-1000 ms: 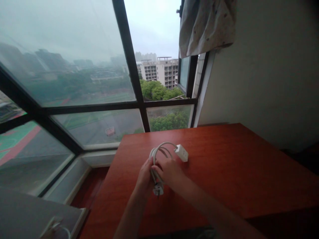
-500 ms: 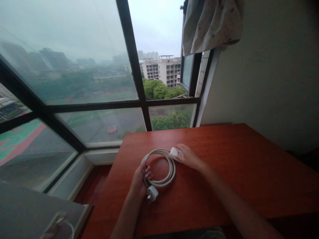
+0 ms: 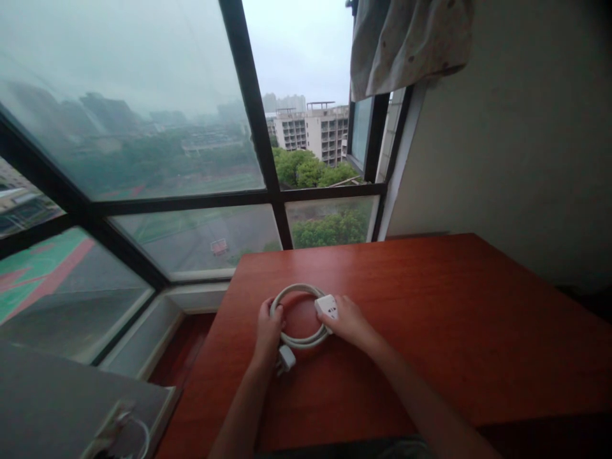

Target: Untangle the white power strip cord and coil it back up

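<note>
A white extension cable lies coiled in a ring on the red-brown wooden table. My left hand grips the left side of the coil, its fingers curled round the strands. The white plug lies just below that hand. My right hand holds the white socket block at the right side of the coil, with the fingers closed on it.
A large window with dark frames stands behind the table, looking out on buildings and trees. A patterned curtain hangs at the top right. A grey wall borders the table on the right. At the bottom left is a grey surface with a white cable.
The cable went from a bundle held upright in both hands to a flat ring on the table. My right hand took the socket block and drew it in toward the coil.
</note>
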`<state>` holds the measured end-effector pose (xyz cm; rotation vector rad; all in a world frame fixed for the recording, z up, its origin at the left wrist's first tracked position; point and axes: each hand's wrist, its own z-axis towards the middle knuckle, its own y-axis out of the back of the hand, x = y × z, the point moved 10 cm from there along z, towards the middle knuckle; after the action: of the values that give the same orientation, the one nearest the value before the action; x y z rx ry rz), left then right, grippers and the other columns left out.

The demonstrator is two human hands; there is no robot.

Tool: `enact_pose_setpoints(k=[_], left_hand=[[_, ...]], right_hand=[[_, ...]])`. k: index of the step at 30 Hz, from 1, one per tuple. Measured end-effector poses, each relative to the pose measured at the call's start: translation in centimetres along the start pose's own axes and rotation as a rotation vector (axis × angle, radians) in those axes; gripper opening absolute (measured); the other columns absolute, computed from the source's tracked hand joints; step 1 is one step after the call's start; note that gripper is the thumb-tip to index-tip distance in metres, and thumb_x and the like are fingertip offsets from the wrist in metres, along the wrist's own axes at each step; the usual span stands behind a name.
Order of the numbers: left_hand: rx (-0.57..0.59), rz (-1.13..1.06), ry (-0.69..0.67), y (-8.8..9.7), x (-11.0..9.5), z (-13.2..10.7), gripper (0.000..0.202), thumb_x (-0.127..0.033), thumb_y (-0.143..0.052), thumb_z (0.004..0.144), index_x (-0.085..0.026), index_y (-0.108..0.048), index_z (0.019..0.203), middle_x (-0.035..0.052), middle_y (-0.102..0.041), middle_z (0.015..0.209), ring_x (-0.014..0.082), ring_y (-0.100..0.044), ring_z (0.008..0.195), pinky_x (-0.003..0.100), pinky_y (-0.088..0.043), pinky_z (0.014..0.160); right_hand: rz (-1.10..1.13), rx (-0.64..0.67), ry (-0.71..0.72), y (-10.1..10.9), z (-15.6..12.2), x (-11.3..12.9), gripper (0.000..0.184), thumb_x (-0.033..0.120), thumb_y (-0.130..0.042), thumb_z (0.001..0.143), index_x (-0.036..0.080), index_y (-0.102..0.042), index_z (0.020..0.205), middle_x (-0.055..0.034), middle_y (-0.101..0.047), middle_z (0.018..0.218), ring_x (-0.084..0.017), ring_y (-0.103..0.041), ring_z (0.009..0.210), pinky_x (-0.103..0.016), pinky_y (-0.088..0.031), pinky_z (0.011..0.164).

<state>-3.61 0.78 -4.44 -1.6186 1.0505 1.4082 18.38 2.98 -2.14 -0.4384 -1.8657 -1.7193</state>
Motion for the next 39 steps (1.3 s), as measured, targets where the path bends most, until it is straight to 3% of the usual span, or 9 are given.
enact_pose_setpoints(k=[2,4,8,12,16,18,30,35,39], left_hand=[[-0.064,0.178,-0.133,0.6,-0.8,0.5,0.032,-0.027,-0.057,0.075,-0.017,-0.054,0.105,0.0041,-0.060,0.087,0.0182,-0.060,0.077,0.030,-0.050,0.069],[-0.121,0.368,-0.275,0.8,-1.9,0.5,0.034,-0.024,-0.052,0.077,-0.016,-0.053,0.111,0.0104,-0.060,0.105,0.0245,-0.058,0.100,0.040,-0.046,0.091],[-0.172,0.569,-0.401,1.2,-3.8,-0.4,0.038,-0.023,-0.051,0.079,-0.015,-0.052,0.116,0.0143,-0.056,0.118,0.0279,-0.051,0.115,0.043,-0.036,0.103],[-0.125,0.814,-0.390,2.4,-5.1,-2.2,0.031,-0.034,-0.055,0.080,-0.015,-0.060,0.105,0.0162,-0.059,0.111,0.0311,-0.055,0.109,0.041,-0.040,0.096],[0.026,0.980,-0.124,4.2,-3.0,-3.4,0.030,-0.047,-0.053,0.084,-0.020,-0.064,0.091,0.0111,-0.067,0.085,0.0280,-0.063,0.084,0.032,-0.041,0.072],[0.099,0.970,-0.068,4.3,-2.2,-3.9,0.030,-0.049,-0.053,0.084,-0.021,-0.064,0.088,0.0083,-0.068,0.076,0.0256,-0.064,0.075,0.028,-0.037,0.065],[0.106,1.042,-0.117,2.4,-2.6,-3.9,0.022,-0.035,-0.060,0.082,-0.021,-0.049,0.068,0.0086,-0.061,0.068,0.0257,-0.059,0.066,0.027,-0.027,0.058],[0.166,0.923,-0.117,1.1,-2.3,-3.3,0.016,-0.029,-0.061,0.079,-0.021,-0.053,0.068,0.0060,-0.060,0.067,0.0233,-0.057,0.066,0.026,-0.027,0.060],[0.172,0.735,-0.136,-1.9,-2.5,-2.6,0.019,-0.024,-0.069,0.071,-0.021,-0.053,0.061,0.0024,-0.055,0.060,0.0209,-0.052,0.061,0.025,-0.026,0.059]], right_hand=[[-0.006,-0.004,-0.051,-0.3,-0.1,0.1,0.046,0.046,-0.059,0.078,0.013,-0.058,0.110,-0.0149,-0.062,0.109,-0.026,-0.058,0.103,-0.030,-0.042,0.086],[-0.030,-0.007,-0.099,-0.4,-0.2,0.1,0.049,0.047,-0.058,0.078,0.013,-0.056,0.113,-0.0159,-0.059,0.113,-0.027,-0.058,0.103,-0.031,-0.042,0.084],[-0.089,0.001,-0.120,-0.6,-0.4,0.4,0.048,0.047,-0.056,0.080,0.014,-0.054,0.113,-0.0166,-0.057,0.113,-0.028,-0.060,0.098,-0.033,-0.043,0.078],[-0.096,-0.004,-0.068,-0.3,-0.2,0.6,0.043,0.044,-0.056,0.080,0.015,-0.055,0.111,-0.0155,-0.060,0.110,-0.027,-0.061,0.097,-0.033,-0.043,0.077],[-0.086,0.021,-0.018,0.1,0.4,0.3,0.040,0.046,-0.055,0.080,0.015,-0.059,0.104,-0.0146,-0.063,0.106,-0.027,-0.061,0.094,-0.033,-0.042,0.076],[-0.090,0.009,0.008,0.6,0.7,0.1,0.039,0.048,-0.054,0.081,0.016,-0.059,0.102,-0.0135,-0.064,0.104,-0.026,-0.061,0.093,-0.032,-0.042,0.076],[-0.215,-0.151,0.022,0.5,0.1,1.2,0.038,0.042,-0.052,0.085,0.013,-0.057,0.109,-0.0173,-0.059,0.107,-0.030,-0.051,0.103,-0.039,-0.040,0.089],[-0.188,-0.186,-0.033,1.2,-0.2,-0.5,0.049,0.049,-0.049,0.087,0.012,-0.054,0.119,-0.0187,-0.056,0.110,-0.032,-0.051,0.104,-0.041,-0.041,0.088],[-0.183,-0.252,-0.072,2.8,-0.5,-3.2,0.062,0.048,-0.049,0.086,0.009,-0.043,0.133,-0.0213,-0.055,0.116,-0.035,-0.052,0.106,-0.042,-0.042,0.088]])
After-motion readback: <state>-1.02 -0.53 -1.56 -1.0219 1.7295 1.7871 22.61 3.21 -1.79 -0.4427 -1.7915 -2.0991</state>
